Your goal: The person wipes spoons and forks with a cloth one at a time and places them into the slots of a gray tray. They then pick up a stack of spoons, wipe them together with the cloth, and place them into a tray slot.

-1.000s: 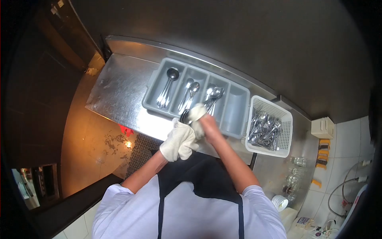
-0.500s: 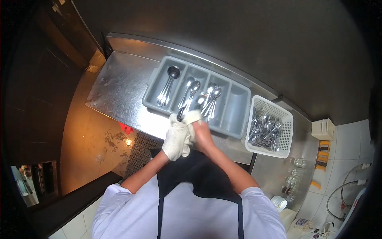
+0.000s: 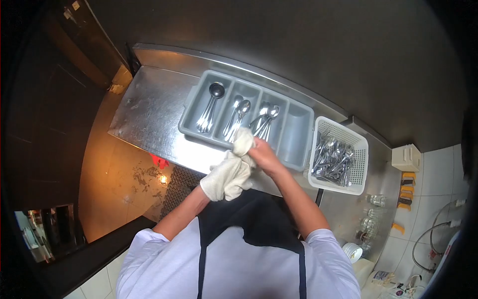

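Observation:
My left hand (image 3: 219, 180), in a pale glove, is closed on the lower part of a whitish cloth (image 3: 244, 141). My right hand (image 3: 263, 153), bare, grips the upper part of that cloth, just right of the left one. Any cutlery inside the cloth is hidden. Both hands are at the near edge of a grey divided tray (image 3: 189, 110). Ladle-like round spoons (image 3: 216, 91) lie in its left compartment, spoons (image 3: 243, 108) in the second, and more spoons (image 3: 273, 112) in the third.
A white perforated basket (image 3: 359, 167) of mixed cutlery (image 3: 334, 158) stands right of the tray on the steel counter (image 3: 149, 104). Glasses (image 3: 369, 222) and stacked white dishes (image 3: 352, 252) are at the lower right. A dark wall rises behind.
The cutlery that stuck out of the cloth no longer shows. My right hand has moved slightly right, and the cloth is bunched higher between the hands.

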The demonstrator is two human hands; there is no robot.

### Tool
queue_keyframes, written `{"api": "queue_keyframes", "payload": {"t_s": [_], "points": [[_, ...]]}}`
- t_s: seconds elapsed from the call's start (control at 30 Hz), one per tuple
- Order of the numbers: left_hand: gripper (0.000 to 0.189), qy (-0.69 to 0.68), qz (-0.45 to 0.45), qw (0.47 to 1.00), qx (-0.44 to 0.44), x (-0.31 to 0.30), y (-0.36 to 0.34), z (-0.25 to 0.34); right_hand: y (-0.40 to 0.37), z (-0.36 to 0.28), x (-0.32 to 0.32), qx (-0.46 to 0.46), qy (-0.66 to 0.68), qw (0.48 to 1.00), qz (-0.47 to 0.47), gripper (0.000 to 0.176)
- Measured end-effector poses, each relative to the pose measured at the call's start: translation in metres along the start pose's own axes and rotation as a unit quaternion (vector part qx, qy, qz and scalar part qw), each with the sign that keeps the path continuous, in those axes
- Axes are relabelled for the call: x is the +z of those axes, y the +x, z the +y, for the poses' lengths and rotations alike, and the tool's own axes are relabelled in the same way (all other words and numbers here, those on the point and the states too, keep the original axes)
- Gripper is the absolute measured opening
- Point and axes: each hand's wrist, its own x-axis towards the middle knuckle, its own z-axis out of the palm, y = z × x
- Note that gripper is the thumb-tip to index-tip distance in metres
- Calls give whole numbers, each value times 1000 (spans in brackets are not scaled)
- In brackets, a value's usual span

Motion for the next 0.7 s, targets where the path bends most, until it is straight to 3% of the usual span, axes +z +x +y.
{"api": "queue_keyframes", "payload": {"t_s": [0.03, 0.1, 0.2, 0.23, 0.3, 0.33, 0.4, 0.47, 0.57, 0.63, 0.67, 0.7], "points": [[27, 22, -31, 999, -14, 2, -1, 3, 2, 2, 6, -27, -23, 999, 6, 34], [21, 266, 112, 957, 22, 31, -8, 10, 9, 9, 2, -29, -35, 998, 44, 32], [18, 353, 143, 915, 130, 5, 2, -4, 23, 19, -11, -76, -45, 989, 117, 28], [26, 304, 218, 919, 125, 24, 9, -1, 27, 25, -16, -103, -56, 983, 142, 28], [24, 137, 211, 963, 98, 22, 13, -3, 36, 48, -18, -144, -82, 965, 205, 29], [14, 20, 128, 989, 77, 4, 11, -5, 35, 48, -13, -119, -67, 963, 233, 30], [11, -40, 96, 992, 77, -14, 11, -11, 30, 47, 1, -68, -38, 955, 286, 32], [15, 77, 202, 969, 119, -3, 10, -11, 16, 43, 23, 62, 60, 970, 225, 36], [22, 257, 345, 888, 164, 10, 9, -12, -1, 41, 41, 71, 165, 975, 129, 37], [20, 397, 354, 838, 121, -8, 18, -12, 1, 47, 35, 93, 200, 973, 63, 35], [19, 463, 355, 806, 100, -22, 24, -14, 5, 52, 30, 88, 211, 970, 79, 34], [18, 461, 308, 826, 100, -42, 30, -18, 9, 55, 26, 83, 221, 967, 94, 33]]}}
